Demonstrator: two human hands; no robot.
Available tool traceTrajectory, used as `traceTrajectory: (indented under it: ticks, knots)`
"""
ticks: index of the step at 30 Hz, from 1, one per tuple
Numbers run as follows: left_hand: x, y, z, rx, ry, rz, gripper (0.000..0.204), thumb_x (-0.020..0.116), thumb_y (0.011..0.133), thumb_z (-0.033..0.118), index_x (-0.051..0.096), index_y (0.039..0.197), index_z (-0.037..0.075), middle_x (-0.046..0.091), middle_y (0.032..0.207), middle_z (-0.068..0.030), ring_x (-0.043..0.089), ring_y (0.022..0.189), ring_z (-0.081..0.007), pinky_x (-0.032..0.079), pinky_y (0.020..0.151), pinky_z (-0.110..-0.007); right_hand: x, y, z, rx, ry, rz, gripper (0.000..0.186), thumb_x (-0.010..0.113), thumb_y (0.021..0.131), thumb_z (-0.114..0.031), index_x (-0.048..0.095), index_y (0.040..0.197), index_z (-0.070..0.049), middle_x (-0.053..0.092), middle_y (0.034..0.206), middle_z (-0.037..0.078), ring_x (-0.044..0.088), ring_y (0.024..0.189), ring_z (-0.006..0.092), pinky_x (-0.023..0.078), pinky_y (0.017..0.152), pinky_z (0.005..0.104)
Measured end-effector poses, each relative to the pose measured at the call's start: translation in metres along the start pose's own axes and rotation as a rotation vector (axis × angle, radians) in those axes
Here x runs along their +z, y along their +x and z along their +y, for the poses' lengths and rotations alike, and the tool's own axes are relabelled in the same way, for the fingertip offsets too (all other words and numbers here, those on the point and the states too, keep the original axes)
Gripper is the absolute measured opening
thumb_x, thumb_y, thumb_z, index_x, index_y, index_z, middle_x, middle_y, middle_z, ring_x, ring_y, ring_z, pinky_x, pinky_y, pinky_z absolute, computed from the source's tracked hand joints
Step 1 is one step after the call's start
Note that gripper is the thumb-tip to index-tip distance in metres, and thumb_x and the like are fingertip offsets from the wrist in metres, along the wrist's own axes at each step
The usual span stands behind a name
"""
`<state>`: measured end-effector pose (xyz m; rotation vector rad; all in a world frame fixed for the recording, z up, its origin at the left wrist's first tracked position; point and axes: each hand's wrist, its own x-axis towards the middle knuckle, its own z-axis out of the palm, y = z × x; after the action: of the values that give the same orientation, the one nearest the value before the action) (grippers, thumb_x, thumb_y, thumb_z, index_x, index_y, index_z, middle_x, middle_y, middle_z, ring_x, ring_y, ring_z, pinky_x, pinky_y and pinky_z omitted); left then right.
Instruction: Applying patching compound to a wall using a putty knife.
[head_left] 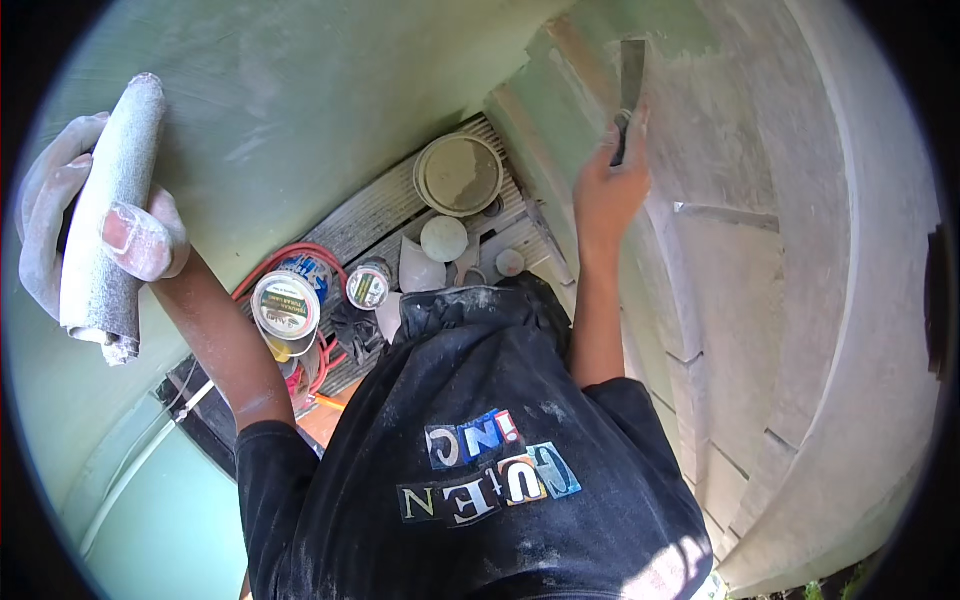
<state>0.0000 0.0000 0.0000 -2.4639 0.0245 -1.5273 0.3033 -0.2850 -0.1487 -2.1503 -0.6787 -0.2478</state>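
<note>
Grey-green contents (462, 180) in bucket (418, 178), scraper (632, 75) in right grip (614, 188)

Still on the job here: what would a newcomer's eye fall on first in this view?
First, the pale, powdery roll gripped in the left hand, large at the upper left. Next, the scraper held blade-up in the right hand, at the upper right. Between the arms, left of centre, a bright red hose curves beside a round tub.
</note>
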Motion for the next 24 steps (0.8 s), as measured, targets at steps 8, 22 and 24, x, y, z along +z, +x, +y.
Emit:
traceTrajectory:
  ticks: [8, 22, 24]
  knots:
    - [-0.002, -0.002, 0.002, 0.0, -0.042, 0.008, 0.034, 0.074, 0.077, 0.024, 0.058, 0.093, -0.001, 0.072, 0.082, -0.0213, 0.07, 0.074, -0.0283, 0.057, 0.075, -0.037, -0.012, 0.001, 0.004, -0.064, -0.009, 0.045, 0.049, 0.053, 0.098, -0.003, 0.049, 0.147, 0.004, 0.059, 0.137, 0.029, 0.06, 0.126, 0.0426, 0.046, 0.105, 0.0407]
    - [0.005, 0.003, 0.012, -0.002, 0.087, 0.045, 0.035, 0.062, 0.087, 0.029, 0.054, 0.091, -0.005, 0.068, 0.073, -0.0257, 0.07, 0.064, -0.0332, 0.059, 0.063, -0.042, -0.015, -0.013, 0.015, -0.055, -0.061, 0.031, 0.05, 0.055, 0.099, -0.005, 0.05, 0.149, -0.005, 0.063, 0.134, 0.025, 0.067, 0.12, 0.0316, 0.049, 0.098, 0.0345]
    - [0.004, 0.007, 0.012, 0.03, 0.099, 0.012, 0.034, 0.063, 0.087, 0.028, 0.054, 0.093, -0.004, 0.068, 0.075, -0.0257, 0.07, 0.064, -0.033, 0.059, 0.064, -0.041, -0.016, -0.014, 0.021, -0.094, -0.057, 0.065, 0.051, 0.056, 0.099, -0.005, 0.05, 0.149, -0.007, 0.064, 0.132, 0.025, 0.068, 0.118, 0.0316, 0.049, 0.097, 0.0345]
